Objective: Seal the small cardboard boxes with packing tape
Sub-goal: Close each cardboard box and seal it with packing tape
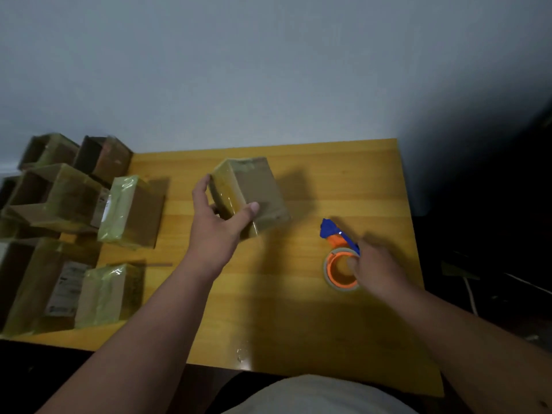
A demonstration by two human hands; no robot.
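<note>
Left hand: the left hand [219, 215] grips the small cardboard box [251, 194], thumb on its near right edge and fingers round the far left edge; the grip is closed on the box.
Held box: brown, with yellowish tape over its left face; it stands tilted on the yellow counter [298, 318], left of and beyond the tape dispenser [340, 255].
Right hand: the right hand [375, 270] rests on the tape dispenser, fingers curled over the right side of the roll, one fingertip inside the orange core; the grip is closed on the dispenser.
Tape dispenser: orange core with a pale roll of tape round it and a blue cutter head pointing away from the person; it lies flat on the counter, well apart from the held box.
Other boxes: a cluster of taped cardboard boxes [59, 198] crowds the counter's left end, far to the left of the dispenser; one taped box [131, 212] stands nearest the held box, another [109, 294] sits nearer the person. Some carry white labels; the print is too blurred to read.
Wall: a pale grey wall [268, 70] rises behind the counter.
Person: a light garment [316, 395] shows at the bottom edge.
</note>
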